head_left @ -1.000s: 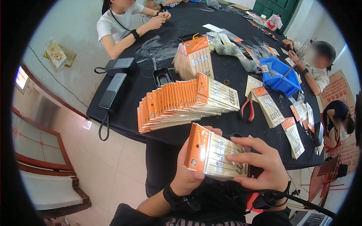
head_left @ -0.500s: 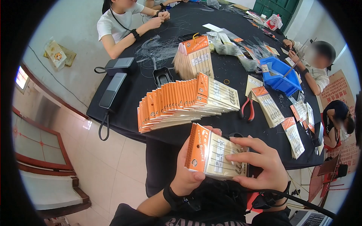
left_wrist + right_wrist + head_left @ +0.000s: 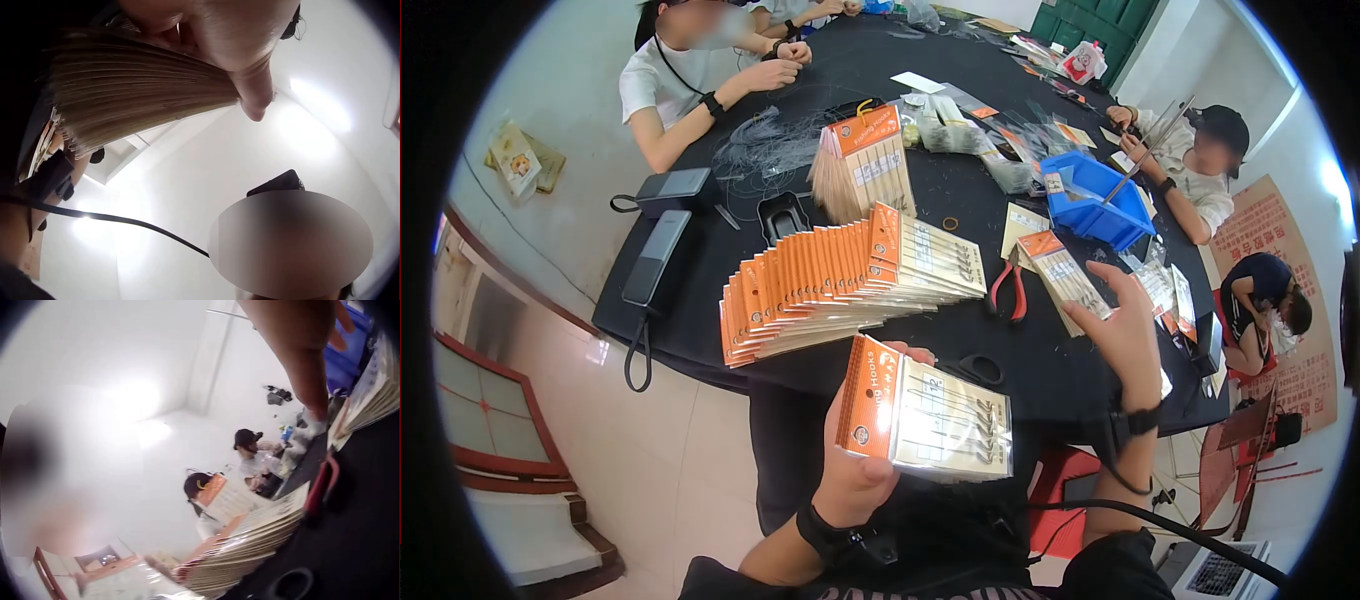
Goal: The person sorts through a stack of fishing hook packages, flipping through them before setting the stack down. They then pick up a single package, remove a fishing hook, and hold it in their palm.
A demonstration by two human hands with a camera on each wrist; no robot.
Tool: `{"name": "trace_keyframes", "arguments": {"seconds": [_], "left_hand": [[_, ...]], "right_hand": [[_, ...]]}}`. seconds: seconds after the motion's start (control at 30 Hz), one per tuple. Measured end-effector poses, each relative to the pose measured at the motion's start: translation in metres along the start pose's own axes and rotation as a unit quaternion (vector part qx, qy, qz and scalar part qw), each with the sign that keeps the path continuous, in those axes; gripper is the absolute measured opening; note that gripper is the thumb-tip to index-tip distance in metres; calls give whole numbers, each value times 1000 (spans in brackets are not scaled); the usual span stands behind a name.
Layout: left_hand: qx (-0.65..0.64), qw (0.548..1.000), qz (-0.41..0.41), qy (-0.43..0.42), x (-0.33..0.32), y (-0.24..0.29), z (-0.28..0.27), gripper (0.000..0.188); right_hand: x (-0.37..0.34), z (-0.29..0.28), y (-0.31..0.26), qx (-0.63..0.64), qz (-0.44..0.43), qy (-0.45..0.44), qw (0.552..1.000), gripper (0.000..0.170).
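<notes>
My left hand [image 3: 862,478] grips a thick stack of orange-headed fishing hook packets [image 3: 950,425] by its orange end, thumb in front. In the left wrist view the layered edges of the stack [image 3: 144,87] show beside the thumb of that hand [image 3: 231,37]. Off the stack, my right hand [image 3: 1122,325] is raised above the table with fingers spread and bent, near a smaller pile of packets [image 3: 1065,280]; it holds nothing visible. A long fanned row of packets [image 3: 800,290] lies behind the held stack.
Red-handled pliers [image 3: 1008,290] lie right of the row, and black scissor handles [image 3: 972,369] in front. An upright packet bundle [image 3: 865,165], a blue bin [image 3: 1100,205] and black devices [image 3: 658,260] stand on the table. Other people sit around it.
My right hand has lifted off the held stack and moved up and right, towards the smaller pile. The left hand still grips the stack; the head view has shifted.
</notes>
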State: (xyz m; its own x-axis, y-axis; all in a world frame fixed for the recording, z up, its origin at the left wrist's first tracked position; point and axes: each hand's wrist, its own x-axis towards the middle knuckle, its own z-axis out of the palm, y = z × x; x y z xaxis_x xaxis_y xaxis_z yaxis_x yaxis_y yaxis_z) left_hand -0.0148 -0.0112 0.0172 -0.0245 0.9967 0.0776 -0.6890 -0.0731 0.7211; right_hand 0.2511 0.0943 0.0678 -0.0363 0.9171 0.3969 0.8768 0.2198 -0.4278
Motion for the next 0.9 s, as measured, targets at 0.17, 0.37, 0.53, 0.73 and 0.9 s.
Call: {"name": "trace_keyframes", "arguments": {"seconds": [0.17,0.37,0.53,0.73,0.9], "left_hand": [[0,1000,6,-22,0,2,-5,118],[7,1000,-1,-19,0,5,-6,119],[-4,1000,-8,-23,0,5,-5,117],[-30,999,-17,-33,0,-1,-8,117],[-113,993,-34,-19,-5,-8,-9,114]], "right_hand": [[6,25,22,25,40,-15,999,49],[6,29,24,14,44,2,999,48],[3,20,33,35,92,22,995,48],[-18,-16,-24,325,37,-55,944,56],[-31,-18,-77,322,-180,-202,907,47]]}}
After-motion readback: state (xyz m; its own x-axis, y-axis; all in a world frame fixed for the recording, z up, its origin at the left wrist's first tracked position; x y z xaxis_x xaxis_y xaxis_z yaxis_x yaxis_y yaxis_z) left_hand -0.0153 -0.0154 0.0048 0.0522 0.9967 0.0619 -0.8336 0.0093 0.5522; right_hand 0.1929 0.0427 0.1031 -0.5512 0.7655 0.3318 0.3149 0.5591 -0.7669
